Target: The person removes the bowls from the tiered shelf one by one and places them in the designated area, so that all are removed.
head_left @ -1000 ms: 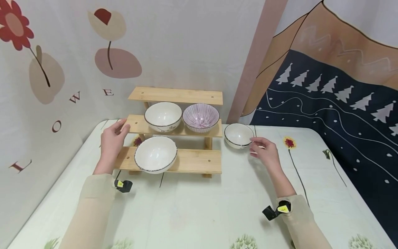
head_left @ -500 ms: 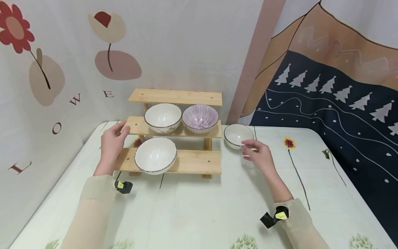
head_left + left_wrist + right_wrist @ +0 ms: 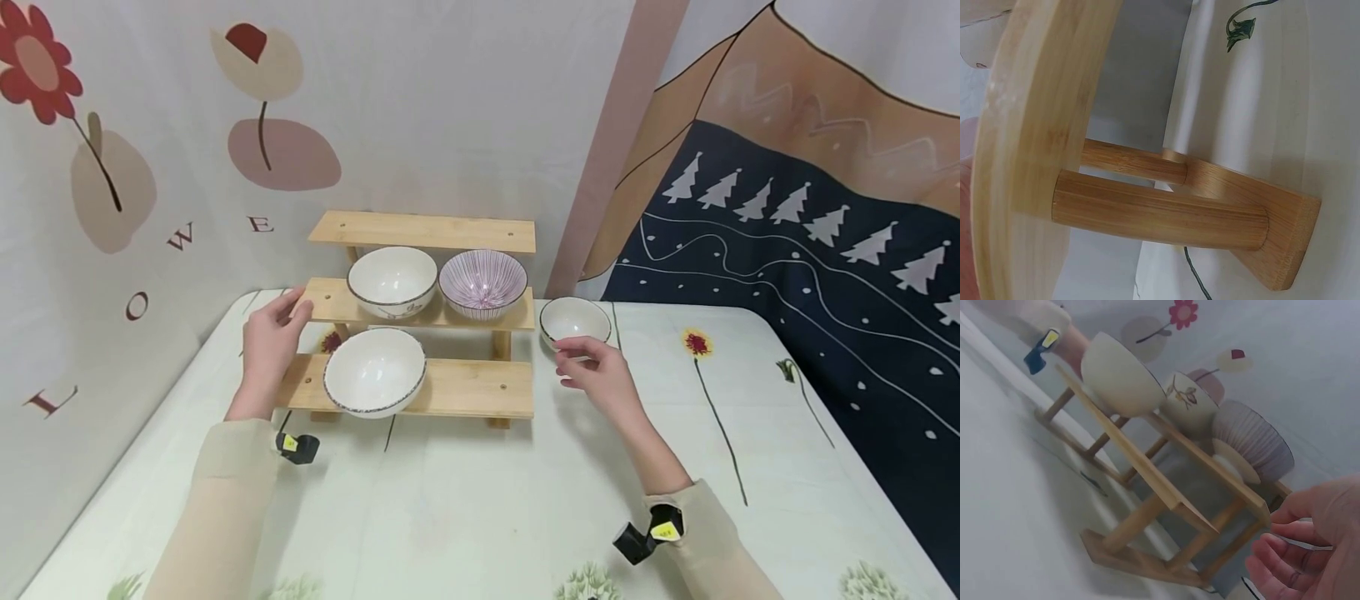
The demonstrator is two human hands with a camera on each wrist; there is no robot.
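My left hand (image 3: 272,340) holds the left end of the middle board of a three-tier wooden display stand (image 3: 465,390). In the left wrist view, the stand's board (image 3: 1041,144) hides most of that hand. A large white bowl (image 3: 375,372) sits on the lowest tier. The middle tier carries another white bowl (image 3: 392,279) and a purple-striped bowl (image 3: 483,282). Right of the stand, a small white bowl (image 3: 576,317) rests on the table. My right hand (image 3: 596,373), fingers loosely bent, overlaps its near rim; the right wrist view shows nothing in its grasp.
A flower-printed cloth (image 3: 465,508) covers the table. Behind the stand hangs a pale printed curtain (image 3: 450,108), and a dark blue printed panel (image 3: 787,242) drops along the right side.
My right hand has slid left along the front of the small bowl, from its right side to its near rim. The bowls, the stand and my left hand stay in place.
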